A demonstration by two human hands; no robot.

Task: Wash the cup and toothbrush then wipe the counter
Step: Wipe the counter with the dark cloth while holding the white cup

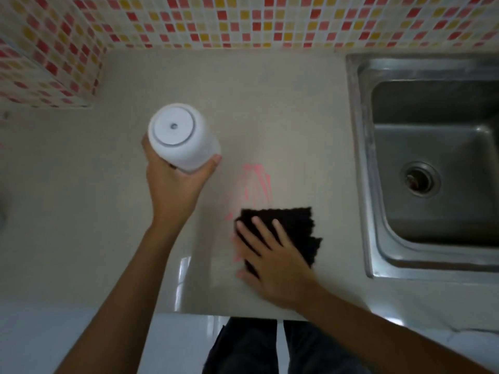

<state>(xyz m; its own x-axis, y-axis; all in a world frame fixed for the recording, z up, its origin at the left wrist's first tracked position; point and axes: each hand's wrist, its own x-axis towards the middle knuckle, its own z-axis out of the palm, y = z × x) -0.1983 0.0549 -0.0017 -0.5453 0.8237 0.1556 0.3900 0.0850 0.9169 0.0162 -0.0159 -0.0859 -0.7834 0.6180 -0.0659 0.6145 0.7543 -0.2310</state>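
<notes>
The mouth of the white plastic cup [179,136] faces away from the camera and is hidden; only its round base, with a moulded ring and a small centre dot, and part of its smooth side show. Whether its rim touches the surface cannot be told. The left hand [175,190] grips the cup from below, fingers and thumb curled round its side, over the middle of the beige stone counter [270,103], left of the sink.

The right hand [272,263], slightly blurred, lies flat with straight, spread fingers pressing a black, rough-edged cloth [294,225] near the counter's front edge; the hand covers the cloth's near-left part. Pink streaks [258,182] mark the surface just behind and left of the cloth, some fading under it.

The stainless steel sink [361,157], set at the counter's right end, is cut off by the frame; its drain [420,182] shows. A red, yellow and white mosaic tile wall [243,20] runs along the back edge.
</notes>
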